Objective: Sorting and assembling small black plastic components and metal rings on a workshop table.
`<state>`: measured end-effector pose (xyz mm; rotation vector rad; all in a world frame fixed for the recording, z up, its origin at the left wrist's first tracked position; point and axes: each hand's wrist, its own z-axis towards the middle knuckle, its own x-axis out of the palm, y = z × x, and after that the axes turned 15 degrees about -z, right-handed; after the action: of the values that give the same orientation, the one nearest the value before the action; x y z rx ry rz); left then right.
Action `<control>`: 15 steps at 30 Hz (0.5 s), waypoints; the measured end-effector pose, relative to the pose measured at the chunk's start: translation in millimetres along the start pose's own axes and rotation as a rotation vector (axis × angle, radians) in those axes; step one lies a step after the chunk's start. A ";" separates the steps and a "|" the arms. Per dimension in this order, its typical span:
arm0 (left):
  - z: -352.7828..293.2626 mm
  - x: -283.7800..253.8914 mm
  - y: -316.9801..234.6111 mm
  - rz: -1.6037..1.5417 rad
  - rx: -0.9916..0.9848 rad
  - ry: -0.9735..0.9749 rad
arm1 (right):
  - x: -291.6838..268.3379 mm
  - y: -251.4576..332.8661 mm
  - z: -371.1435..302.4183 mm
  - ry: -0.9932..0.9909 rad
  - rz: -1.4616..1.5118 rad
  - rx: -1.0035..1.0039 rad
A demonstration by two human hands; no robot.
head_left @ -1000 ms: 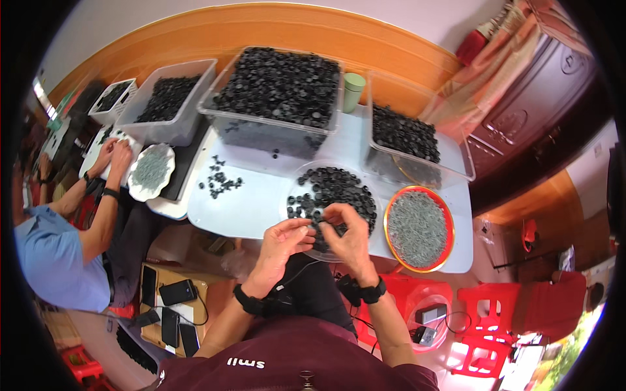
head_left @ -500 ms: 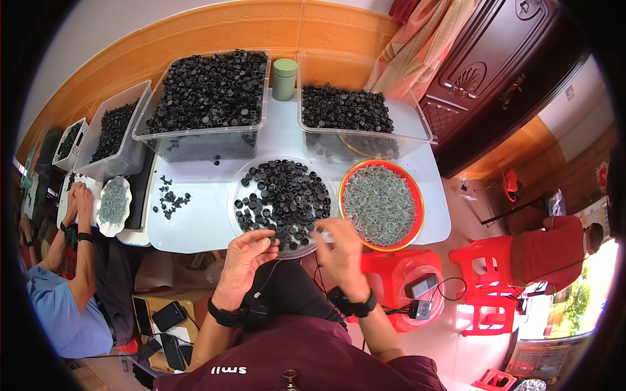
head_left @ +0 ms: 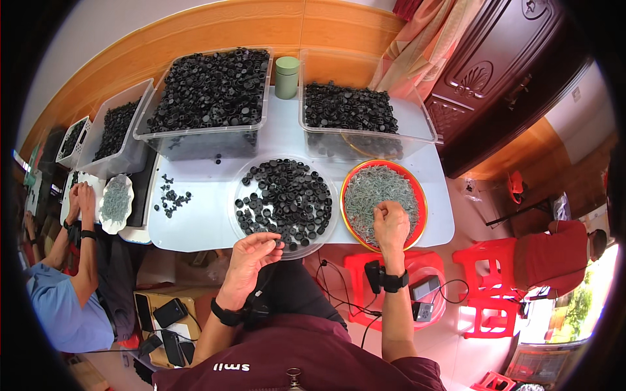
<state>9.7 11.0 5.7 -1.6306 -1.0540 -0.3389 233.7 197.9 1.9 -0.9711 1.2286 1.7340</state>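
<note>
My left hand [head_left: 251,254] pinches a small round black plastic part [head_left: 279,244] between thumb and fingertips, at the near edge of a clear round tray [head_left: 238,229]. Many loose black plastic caps [head_left: 287,192] lie in that tray. My right hand [head_left: 392,225] is over the near side of a red bowl with a yellow rim [head_left: 422,207], which is filled with thin grey metal screws [head_left: 375,186]. Its fingers are drawn together at the screws; whatever is between them is hidden.
Clear bins of black parts [head_left: 208,91] [head_left: 349,111] stand along the back, with a green canister [head_left: 286,78] between them. Small black pieces [head_left: 173,199] lie on the table's left. Further left, a co-worker's hands [head_left: 81,195] work beside a white dish of screws [head_left: 115,203]. Red stools [head_left: 365,277] stand at right.
My right hand has moved from the round tray, near my left hand, rightward to the bowl of screws. The left hand stays nearly in place, still pinching the black part.
</note>
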 end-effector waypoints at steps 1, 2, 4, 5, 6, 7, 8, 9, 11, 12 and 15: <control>0.1 -0.4 -0.4 0.000 0.002 -0.006 | -0.7 0.3 -0.6 -0.027 0.015 0.012; 0.0 -1.0 -0.7 -0.005 0.003 -0.005 | -1.0 -0.3 -0.9 -0.054 0.030 0.023; 0.1 -1.2 -1.4 -0.011 0.005 -0.009 | 0.4 -9.7 2.9 -0.052 0.052 0.015; 0.0 -0.5 -1.5 -0.011 0.006 -0.005 | -0.2 -12.8 4.4 -0.028 0.201 0.040; 0.2 0.6 -2.1 -0.011 0.008 0.000 | -1.2 -16.3 7.0 -0.006 0.349 0.065; -0.1 1.2 -2.9 -0.013 0.010 -0.003 | -0.1 -21.3 10.0 0.075 0.461 0.103; -0.8 1.7 -3.6 -0.038 0.000 0.011 | 0.7 -22.0 9.3 0.077 0.461 0.099; -1.1 1.3 -3.5 -0.063 -0.008 0.021 | -0.6 -18.9 8.3 0.130 0.707 0.147; -0.4 1.3 -2.4 -0.101 -0.019 0.032 | -5.5 -9.0 4.3 0.195 0.954 0.190; -0.3 1.4 -1.6 -0.134 -0.036 0.048 | -9.7 -1.1 -0.4 0.265 1.048 0.197; -0.4 5.5 -0.1 -0.211 -0.067 0.120 | -15.1 25.2 -17.5 0.383 1.209 0.193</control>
<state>12.8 13.1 9.8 -1.5406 -1.1352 -0.6111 219.5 172.9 20.5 -0.4113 2.5090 2.2406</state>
